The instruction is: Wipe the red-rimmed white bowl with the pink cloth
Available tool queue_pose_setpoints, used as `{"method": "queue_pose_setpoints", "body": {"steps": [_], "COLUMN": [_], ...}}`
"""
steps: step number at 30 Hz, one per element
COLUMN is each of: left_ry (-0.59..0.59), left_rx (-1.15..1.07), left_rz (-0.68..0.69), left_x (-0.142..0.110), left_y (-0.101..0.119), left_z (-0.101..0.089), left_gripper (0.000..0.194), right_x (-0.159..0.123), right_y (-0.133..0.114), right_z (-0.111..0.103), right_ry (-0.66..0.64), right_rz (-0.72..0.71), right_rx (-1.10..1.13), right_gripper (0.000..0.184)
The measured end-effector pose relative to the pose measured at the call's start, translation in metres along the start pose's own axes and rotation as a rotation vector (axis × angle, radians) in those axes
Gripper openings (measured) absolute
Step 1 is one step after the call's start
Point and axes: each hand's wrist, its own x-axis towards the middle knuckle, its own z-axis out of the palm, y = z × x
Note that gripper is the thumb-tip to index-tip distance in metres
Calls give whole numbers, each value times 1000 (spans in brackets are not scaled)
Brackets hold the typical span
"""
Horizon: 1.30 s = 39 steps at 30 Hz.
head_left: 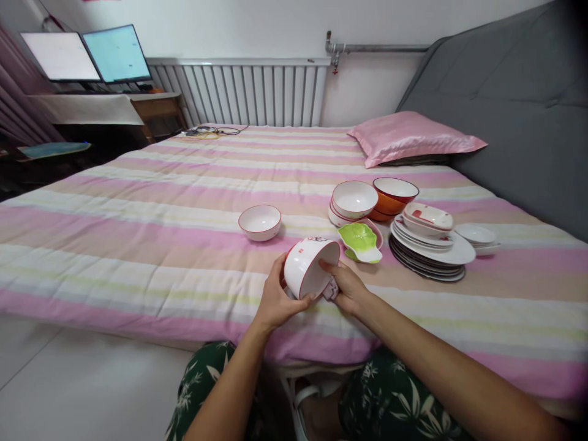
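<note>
A white bowl with a red rim is tilted on its side just above the bed's near edge, its mouth facing right. My left hand grips it from the left, thumb on the lower rim. On the other side my right hand holds a small pinkish-grey cloth, with fingers reaching inside the bowl's rim. Another red-rimmed bowl stands upright on the bedspread, a little behind and left of my hands. Green leaf-shaped dishes lie right behind my right hand.
Stacked white bowls, orange bowls, a pile of plates with small dishes on top, and more white dishes stand to the right. A pink pillow lies by the grey headboard. Cables rest at the far edge.
</note>
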Motion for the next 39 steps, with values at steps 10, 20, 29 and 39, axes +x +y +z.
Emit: {"method": "queue_pose_setpoints", "body": {"steps": [10, 20, 29, 39], "left_ry": [-35, -90, -92, -78], "left_rx": [147, 245, 275, 271], "left_rz": [17, 36, 60, 18], "left_x": [-3, -4, -5, -4], "left_y": [2, -3, -5, -12], "left_z": [-2, -5, -5, -5], "left_gripper": [83, 91, 89, 93], "right_x": [0, -6, -14, -24], "right_y": [-10, -30, -34, -38], "right_z": [-2, -4, -1, 5], "right_ry": [16, -79, -90, -140], "right_rz": [-322, -830, -1025, -1206], "right_rx": [-144, -632, -881, -1166], "right_gripper": [43, 32, 38, 39]}}
